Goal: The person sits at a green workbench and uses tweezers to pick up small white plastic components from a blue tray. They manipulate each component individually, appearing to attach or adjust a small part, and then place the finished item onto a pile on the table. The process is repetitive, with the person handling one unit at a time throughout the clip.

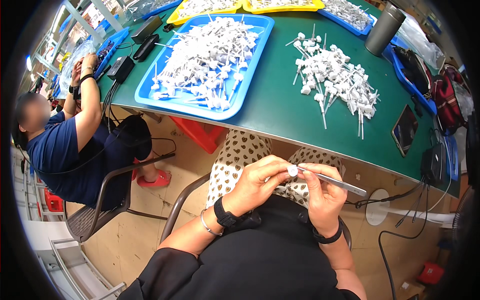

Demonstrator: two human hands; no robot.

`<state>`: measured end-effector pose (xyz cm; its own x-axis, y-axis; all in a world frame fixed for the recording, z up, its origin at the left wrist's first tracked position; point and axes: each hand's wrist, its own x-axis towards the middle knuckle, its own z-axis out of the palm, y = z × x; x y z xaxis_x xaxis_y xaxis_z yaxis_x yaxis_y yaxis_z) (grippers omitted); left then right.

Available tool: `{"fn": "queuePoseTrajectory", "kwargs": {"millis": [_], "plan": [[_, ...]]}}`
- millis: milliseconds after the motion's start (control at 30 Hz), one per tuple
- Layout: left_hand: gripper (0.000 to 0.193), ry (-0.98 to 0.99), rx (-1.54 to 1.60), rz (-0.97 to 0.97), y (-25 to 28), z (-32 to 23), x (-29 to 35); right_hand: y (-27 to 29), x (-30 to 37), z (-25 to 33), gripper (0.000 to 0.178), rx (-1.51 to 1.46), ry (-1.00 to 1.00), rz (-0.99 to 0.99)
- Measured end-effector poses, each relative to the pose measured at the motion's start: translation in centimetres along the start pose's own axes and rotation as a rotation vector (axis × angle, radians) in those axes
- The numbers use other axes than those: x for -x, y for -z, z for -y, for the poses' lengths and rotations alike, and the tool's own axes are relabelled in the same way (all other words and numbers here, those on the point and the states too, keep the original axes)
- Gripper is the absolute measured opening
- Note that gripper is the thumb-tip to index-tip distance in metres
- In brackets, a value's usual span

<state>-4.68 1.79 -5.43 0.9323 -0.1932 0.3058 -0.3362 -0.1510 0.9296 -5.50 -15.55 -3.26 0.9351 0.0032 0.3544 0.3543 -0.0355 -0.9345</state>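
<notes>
Above my lap, in front of the table edge, my left hand (255, 182) pinches a small white plastic part (293, 170) with a round end. My right hand (324, 200) is closed on a slim, flat grey metal tool (342, 184). The tool's inner tip meets the white part between my fingertips; what shape that tip has is hidden. Beyond my hands, a loose pile of white plastic parts with thin stems (335, 77) lies on the green table (280, 107). To its left stands a blue tray (187, 111) heaped with similar parts.
Yellow trays (207, 12) and another blue tray (367, 28) line the far side. A grey metal flask (385, 29), a phone (405, 129) and a black adapter (433, 162) are on the right. At left, a seated co-worker (75, 135) works beside black boxes and cables.
</notes>
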Motion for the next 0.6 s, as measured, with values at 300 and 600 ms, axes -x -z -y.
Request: {"fn": "queuePoseTrajectory", "kwargs": {"millis": [300,600], "plan": [[0.019,-0.032,-0.048,0.006,0.10,0.24,0.08,0.29,-0.10,0.33,0.010,0.050,0.006,0.055],[0.021,-0.066,-0.042,-0.005,-0.15,0.33,0.15,0.26,-0.36,0.36,0.008,0.157,0.018,0.054]]}}
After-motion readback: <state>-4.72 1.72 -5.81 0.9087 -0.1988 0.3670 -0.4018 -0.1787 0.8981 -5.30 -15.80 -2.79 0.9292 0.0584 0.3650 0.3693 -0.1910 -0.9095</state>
